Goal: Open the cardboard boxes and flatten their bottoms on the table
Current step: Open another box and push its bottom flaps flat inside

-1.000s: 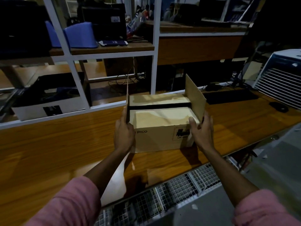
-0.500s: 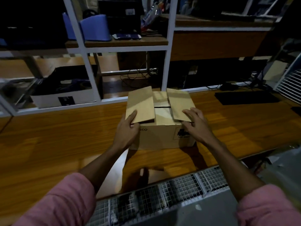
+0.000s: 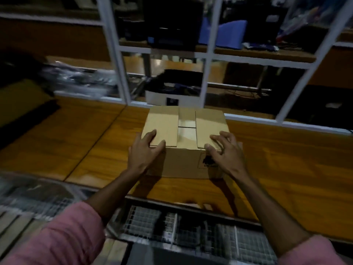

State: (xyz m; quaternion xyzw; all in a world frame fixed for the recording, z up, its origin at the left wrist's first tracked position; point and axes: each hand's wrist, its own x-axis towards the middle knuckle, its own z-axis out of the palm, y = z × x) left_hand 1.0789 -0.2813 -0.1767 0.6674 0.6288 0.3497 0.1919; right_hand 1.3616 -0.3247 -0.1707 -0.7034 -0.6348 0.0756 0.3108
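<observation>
Left hand (image 3: 147, 150) fingers (image 3: 150, 135) lying nearly straight, pressing on left flap (image 3: 162, 127); gripping nothing. Right hand (image 3: 226, 153) fingers (image 3: 216, 137) spread, bent, tips touching right flap (image 3: 210, 127); holding nothing. Cardboard box (image 3: 183, 163) standing on desk (image 3: 286, 169), near front edge, before white window frame (image 3: 207, 73). Both outer flaps lying flat over inner flaps, gap showing between. Judging: this box's flaps folded down, being pressed level; other boxes not in view, so remainder unclear.
</observation>
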